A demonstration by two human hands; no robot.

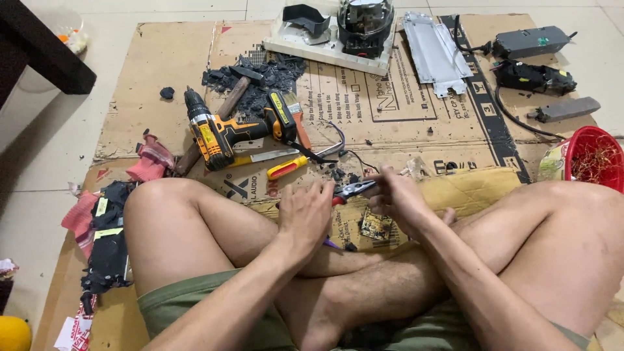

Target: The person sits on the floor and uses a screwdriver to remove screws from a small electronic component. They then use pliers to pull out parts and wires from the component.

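— What are your hands on?
— Your left hand (305, 214) is closed around the red-handled pliers (350, 190), just above your crossed legs. Your right hand (398, 196) pinches something small at the pliers' tip; I cannot tell what.
— And nearby?
— A small circuit board (376, 226) lies under your hands on the cardboard (149, 84); the yellow drill (224, 132) and screwdriver (286, 168) sit beyond.
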